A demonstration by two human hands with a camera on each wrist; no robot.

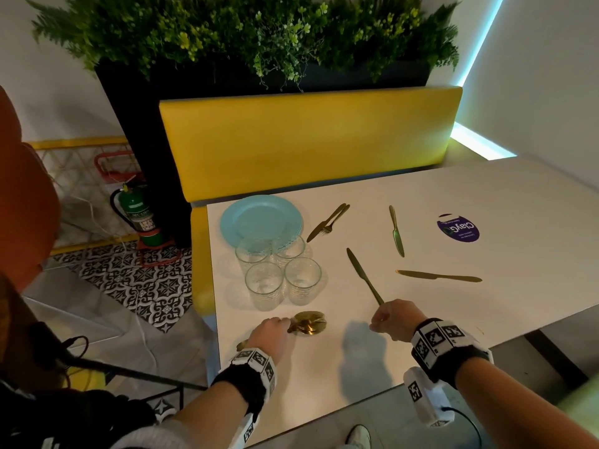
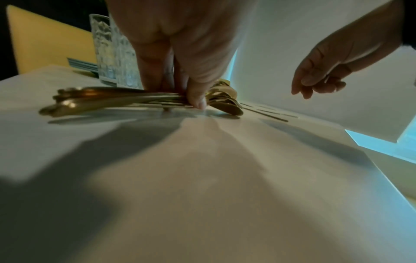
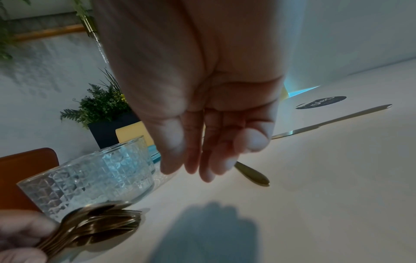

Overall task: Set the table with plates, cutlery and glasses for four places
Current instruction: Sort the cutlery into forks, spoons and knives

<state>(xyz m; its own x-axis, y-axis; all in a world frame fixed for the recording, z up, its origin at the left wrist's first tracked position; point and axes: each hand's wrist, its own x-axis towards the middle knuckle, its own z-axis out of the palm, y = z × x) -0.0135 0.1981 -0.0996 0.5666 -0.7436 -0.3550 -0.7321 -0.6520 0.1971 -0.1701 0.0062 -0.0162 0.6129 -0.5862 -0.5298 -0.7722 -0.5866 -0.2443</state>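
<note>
White and matte, the table [image 1: 421,319] carries a bundle of gold spoons [image 1: 308,323] at its near edge, gripped by the left hand [image 1: 270,335], whose grip is curled tight round the handles. At twelve o'clock from the spoons four empty cut-pattern glasses [image 1: 278,270] stand clustered, touching one another, and just beyond them lies a stack of blue plates [image 1: 259,218] with nothing on it. The left wrist view shows the spoon bowls [image 2: 227,105] nested and the handles fanning out, which the head view hides under the hand. The right hand [image 1: 393,319] hovers at three o'clock from the spoons, its grip loose and holding nothing, fingers [image 3: 191,160] relaxed just above a gold knife [image 1: 364,275]. Two more knives [image 1: 439,276] lie at one o'clock, forks [image 1: 327,222] near the plates, and a purple sticker [image 1: 458,228] farther off.
</note>
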